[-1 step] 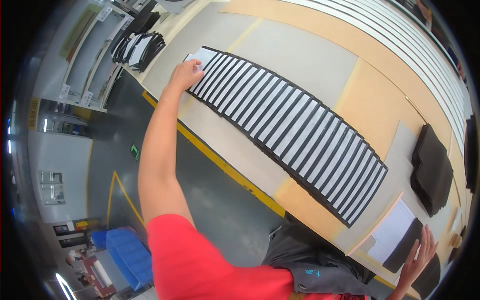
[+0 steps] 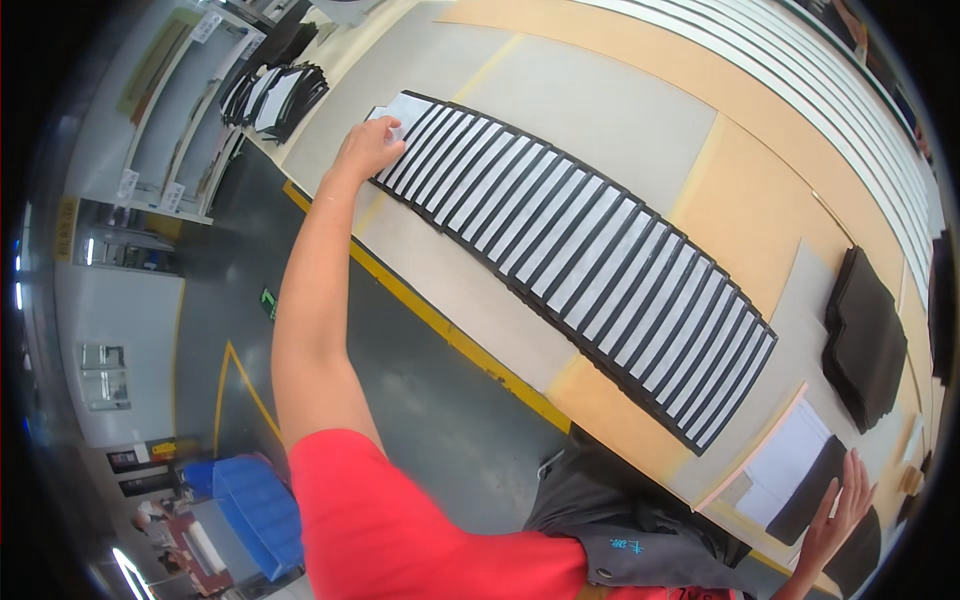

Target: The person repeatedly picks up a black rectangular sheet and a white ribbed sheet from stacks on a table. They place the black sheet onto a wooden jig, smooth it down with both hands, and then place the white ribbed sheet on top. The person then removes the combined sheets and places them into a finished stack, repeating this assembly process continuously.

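Nearest, by the right end of the yellow front edge of a long grey-and-tan worktable [image 2: 440,265], the person's right hand [image 2: 845,505] has its fingers outspread, grasping nothing visible, beside a flat matt-black piece [image 2: 810,490] on a white paper sheet [image 2: 780,450]. A long, curving row of overlapping black-bordered white panels [image 2: 575,255] runs along that front edge, fanned like playing cards. At its left end, the left hand [image 2: 370,150] has thumb and fingers curled at the last panel; whether they pinch it cannot be told. The spreading-out looks complete: narrow white strips show all along, the left-end panel widest. Past the right end, a thick stack of plain black sheets [image 2: 865,345] is not laid out. Farther off, a fanned black-and-white stack [image 2: 285,100] sits at the table's left end; long white strips [image 2: 800,75] line the back edge.
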The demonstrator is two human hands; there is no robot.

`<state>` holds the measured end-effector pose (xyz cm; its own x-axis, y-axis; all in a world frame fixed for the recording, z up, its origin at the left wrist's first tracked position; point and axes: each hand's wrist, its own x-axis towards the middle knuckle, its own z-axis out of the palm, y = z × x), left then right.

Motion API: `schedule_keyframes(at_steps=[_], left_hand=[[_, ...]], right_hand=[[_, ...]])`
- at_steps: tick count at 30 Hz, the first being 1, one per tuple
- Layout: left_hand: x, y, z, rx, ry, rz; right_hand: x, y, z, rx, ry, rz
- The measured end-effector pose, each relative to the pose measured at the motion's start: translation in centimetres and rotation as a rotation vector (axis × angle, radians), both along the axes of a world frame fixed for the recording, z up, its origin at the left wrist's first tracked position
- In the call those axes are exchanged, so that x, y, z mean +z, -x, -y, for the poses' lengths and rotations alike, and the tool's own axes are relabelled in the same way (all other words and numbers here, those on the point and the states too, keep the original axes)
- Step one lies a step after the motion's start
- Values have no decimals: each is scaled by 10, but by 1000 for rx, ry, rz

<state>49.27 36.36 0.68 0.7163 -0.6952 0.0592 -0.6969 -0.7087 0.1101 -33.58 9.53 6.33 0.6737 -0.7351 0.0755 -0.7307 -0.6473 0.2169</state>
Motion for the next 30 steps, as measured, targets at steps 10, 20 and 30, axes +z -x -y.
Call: schedule_keyframes(at_steps=[10,20,30], left_hand=[[-11,-28,-11,118,189,17],[185,94,20,-112,346,414],[224,407,107,-847,481,401]], right_hand=[[-1,-1,-11,-34,-29,62],[43,-27,9,145,103,169],[146,-171,-22,603,167,691]])
